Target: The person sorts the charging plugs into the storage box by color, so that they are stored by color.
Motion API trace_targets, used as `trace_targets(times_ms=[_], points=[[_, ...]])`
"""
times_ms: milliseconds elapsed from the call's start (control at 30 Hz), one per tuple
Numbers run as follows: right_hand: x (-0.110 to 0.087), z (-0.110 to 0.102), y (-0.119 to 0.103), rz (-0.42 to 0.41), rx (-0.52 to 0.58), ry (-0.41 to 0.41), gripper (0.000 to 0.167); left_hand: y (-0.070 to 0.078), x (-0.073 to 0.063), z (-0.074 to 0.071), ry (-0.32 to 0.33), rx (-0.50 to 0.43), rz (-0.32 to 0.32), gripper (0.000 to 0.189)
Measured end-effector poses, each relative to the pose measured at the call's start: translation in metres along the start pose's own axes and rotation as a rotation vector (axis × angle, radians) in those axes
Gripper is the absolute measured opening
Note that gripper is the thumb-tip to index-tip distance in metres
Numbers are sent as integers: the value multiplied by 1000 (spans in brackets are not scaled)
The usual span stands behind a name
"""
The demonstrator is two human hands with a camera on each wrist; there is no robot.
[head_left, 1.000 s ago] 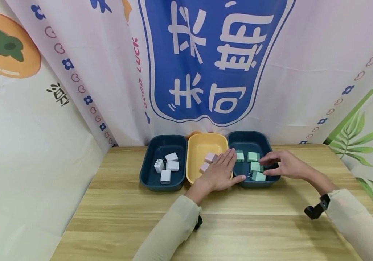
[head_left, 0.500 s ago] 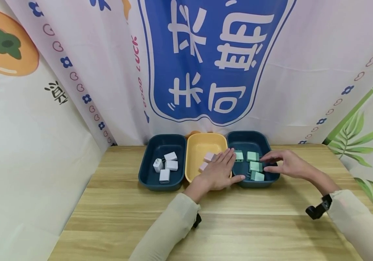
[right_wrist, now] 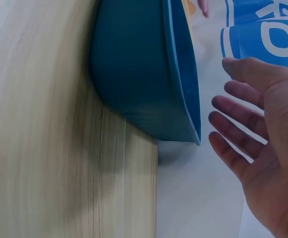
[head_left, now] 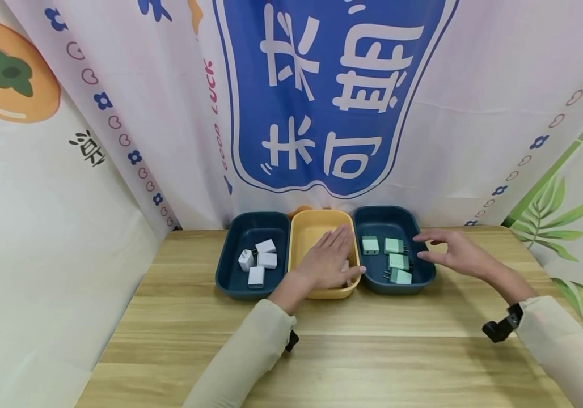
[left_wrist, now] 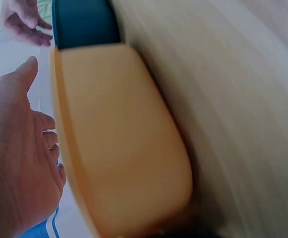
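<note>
My left hand [head_left: 324,262] hovers over the yellow tray [head_left: 317,220], fingers straight and holding nothing; it covers most of the pink plug adapters inside. At the right rim of the right dark blue tray [head_left: 385,214] is my right hand [head_left: 457,253], its fingers spread and nothing between them. Several mint green charger plugs [head_left: 398,262] lie in that tray, prongs showing on some. In the left wrist view, my left palm shows beside the wall of the yellow tray [left_wrist: 119,129]. The right wrist view has my relaxed right hand [right_wrist: 267,134] beside the blue tray [right_wrist: 134,74].
Another dark blue tray [head_left: 224,272] stands at the left, holding several white charger plugs [head_left: 257,276]. All three trays sit side by side at the back of the wooden table [head_left: 353,357]. Behind them hangs a printed curtain [head_left: 450,141].
My left hand has shifted left, off the right tray's edge and over the yellow tray, uncovering a green plug. My right hand has drawn slightly right, away from the green plugs.
</note>
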State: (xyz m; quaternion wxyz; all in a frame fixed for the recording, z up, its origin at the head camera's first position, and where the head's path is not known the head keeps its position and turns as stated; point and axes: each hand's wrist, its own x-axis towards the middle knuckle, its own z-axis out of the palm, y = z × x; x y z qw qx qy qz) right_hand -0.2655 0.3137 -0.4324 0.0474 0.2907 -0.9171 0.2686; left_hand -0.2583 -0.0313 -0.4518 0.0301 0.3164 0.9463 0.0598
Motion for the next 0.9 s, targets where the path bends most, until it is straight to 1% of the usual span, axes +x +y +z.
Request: trace_targets(times_ms=[167,333,500,600,733,900], points=[[0,-4,5,-31,-47,51,36,-23,-13,-8,17,-12,-24,89],[0,-6,13,-28,-100,85,38,-45,-26,-15,26,11,-89,91],[-1,-9,21,2,-120,81,41,-71,-40,-22,52,21,-164,93],[-1,-10,26,26,-126,62,46,-90,-49,-26,74,38,-188,92],[-2,-11,33,40,-142,49,53,-114,-64,-34,84,60,-226,90],[-3,-10,41,68,-174,46,60,-144,-85,-40,101,32,-280,90]])
